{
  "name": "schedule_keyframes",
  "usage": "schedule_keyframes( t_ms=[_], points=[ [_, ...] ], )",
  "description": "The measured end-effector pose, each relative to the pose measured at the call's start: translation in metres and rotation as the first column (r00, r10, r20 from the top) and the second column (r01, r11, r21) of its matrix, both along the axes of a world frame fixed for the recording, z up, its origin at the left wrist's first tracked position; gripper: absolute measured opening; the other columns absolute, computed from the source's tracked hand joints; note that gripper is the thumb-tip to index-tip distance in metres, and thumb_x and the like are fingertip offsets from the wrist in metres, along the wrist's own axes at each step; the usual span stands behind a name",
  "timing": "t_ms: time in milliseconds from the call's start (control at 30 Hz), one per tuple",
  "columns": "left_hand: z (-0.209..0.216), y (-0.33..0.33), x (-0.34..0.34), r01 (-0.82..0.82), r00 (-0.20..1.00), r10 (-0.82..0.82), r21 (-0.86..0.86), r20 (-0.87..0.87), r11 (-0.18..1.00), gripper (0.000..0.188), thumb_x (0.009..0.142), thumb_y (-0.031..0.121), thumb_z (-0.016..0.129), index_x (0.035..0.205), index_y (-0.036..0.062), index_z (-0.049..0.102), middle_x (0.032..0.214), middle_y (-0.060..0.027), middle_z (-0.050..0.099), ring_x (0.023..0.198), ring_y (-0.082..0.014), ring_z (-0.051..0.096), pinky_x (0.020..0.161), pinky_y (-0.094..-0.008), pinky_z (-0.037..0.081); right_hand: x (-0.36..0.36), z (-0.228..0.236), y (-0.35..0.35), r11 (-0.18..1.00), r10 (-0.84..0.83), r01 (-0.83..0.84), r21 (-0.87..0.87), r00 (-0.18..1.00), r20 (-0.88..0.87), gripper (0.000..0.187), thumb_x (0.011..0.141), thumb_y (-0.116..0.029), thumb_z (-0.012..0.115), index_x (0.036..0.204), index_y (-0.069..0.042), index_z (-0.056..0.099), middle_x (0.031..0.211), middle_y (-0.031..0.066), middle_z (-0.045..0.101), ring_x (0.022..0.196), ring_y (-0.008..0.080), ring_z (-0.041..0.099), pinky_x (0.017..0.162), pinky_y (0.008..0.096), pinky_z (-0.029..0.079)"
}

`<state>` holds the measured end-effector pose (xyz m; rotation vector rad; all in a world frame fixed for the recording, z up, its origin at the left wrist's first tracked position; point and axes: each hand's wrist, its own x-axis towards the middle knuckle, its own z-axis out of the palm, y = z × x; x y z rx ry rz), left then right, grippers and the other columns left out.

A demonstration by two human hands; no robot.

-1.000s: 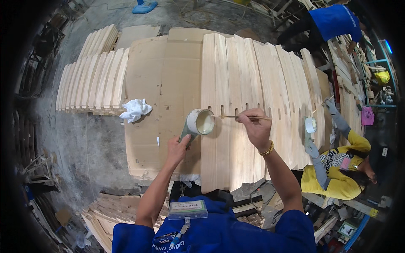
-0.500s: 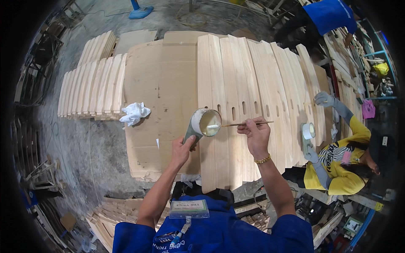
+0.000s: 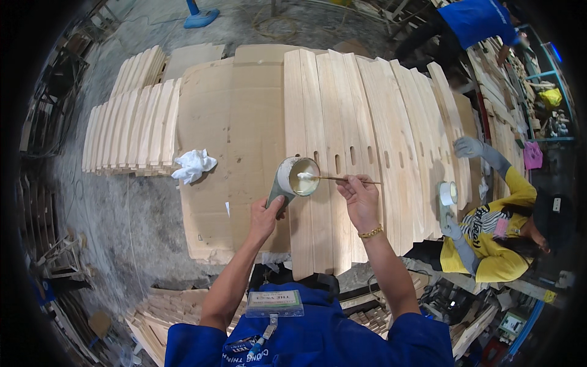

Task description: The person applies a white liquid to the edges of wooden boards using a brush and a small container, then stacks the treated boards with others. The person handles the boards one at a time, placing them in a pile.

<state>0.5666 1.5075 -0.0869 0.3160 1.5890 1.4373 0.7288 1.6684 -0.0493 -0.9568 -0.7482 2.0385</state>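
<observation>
My left hand (image 3: pixel 265 218) is closed around the grey-green handle of a round cup (image 3: pixel 284 177), tilted so its mouth faces up. Inside lies a creamy, pale glue-like paste (image 3: pixel 301 188). Between the fingertips of my right hand (image 3: pixel 362 205) is a thin brown stick (image 3: pixel 330 178), its white-coated tip inside the cup mouth. Both hands are above a row of pale wooden boards (image 3: pixel 333 110) laid side by side, several with oval slots across their middle. The cup overhangs the boards' left edge.
Bare cardboard (image 3: pixel 214 116) extends left of the boards, with a crumpled white cloth (image 3: pixel 194 166) on its edge. Stacked wooden pieces (image 3: pixel 131 131) stand farther left. At right, a co-worker in yellow (image 3: pixel 489 244) with grey gloves holds a similar cup (image 3: pixel 448 193). Another person in blue (image 3: pixel 477 24) bends at the far right.
My right hand has shifted left, carrying the stick's coated tip farther into the cup. My left hand and its cup stay nearly in place. The co-worker's upper glove has moved slightly.
</observation>
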Motion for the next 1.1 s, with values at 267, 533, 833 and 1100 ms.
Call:
schedule_keyframes(
  t_ms=[267,533,833,1100],
  points=[
    [0.0,0.011,0.001,-0.071,0.994,0.074,-0.043,0.079,0.997,0.029,0.083,0.027,0.057,0.07,0.0012,0.057,0.058,-0.0042,0.055,0.049,-0.0108,0.052,0.046,-0.0246,0.04,0.014,0.013,0.049,0.761,-0.172,-0.097,0.642,0.923,0.343,0.005,0.082,0.001,0.055,0.084,0.004,0.052,0.08,0.0144,0.061,0.07,0.0207,0.063,0.065,0.0284,0.055],
    [-0.009,-0.005,-0.003,-0.054,0.997,0.055,-0.018,0.063,0.998,0.027,0.084,0.025,0.055,0.073,0.0004,0.057,0.058,-0.0055,0.055,0.049,-0.0129,0.052,0.047,-0.0257,0.041,0.001,-0.003,0.073,0.332,-0.279,-0.585,0.74,0.688,0.67,0.009,0.075,-0.006,0.065,0.074,0.0,0.058,0.069,0.0079,0.061,0.06,0.0176,0.06,0.054,0.0261,0.047],
    [-0.009,-0.022,0.004,-0.114,0.988,0.119,-0.052,0.097,0.992,0.027,0.083,0.025,0.056,0.074,0.0,0.058,0.058,-0.0058,0.056,0.049,-0.0129,0.053,0.047,-0.0259,0.042,0.001,-0.001,0.066,0.261,-0.077,-0.799,0.541,0.541,0.837,0.011,0.076,-0.006,0.061,0.07,-0.002,0.053,0.068,0.0098,0.056,0.062,0.025,0.056,0.056,0.0325,0.044],
    [-0.008,-0.026,0.009,-0.083,0.991,0.085,-0.029,0.101,0.996,0.027,0.083,0.026,0.055,0.074,0.0002,0.058,0.06,-0.0061,0.057,0.049,-0.013,0.053,0.047,-0.0264,0.042,-0.009,-0.004,0.078,0.144,-0.18,-0.773,0.618,0.594,0.784,0.016,0.075,-0.008,0.061,0.069,-0.002,0.048,0.066,0.0122,0.051,0.06,0.0284,0.052,0.055,0.0349,0.042]
  ],
)
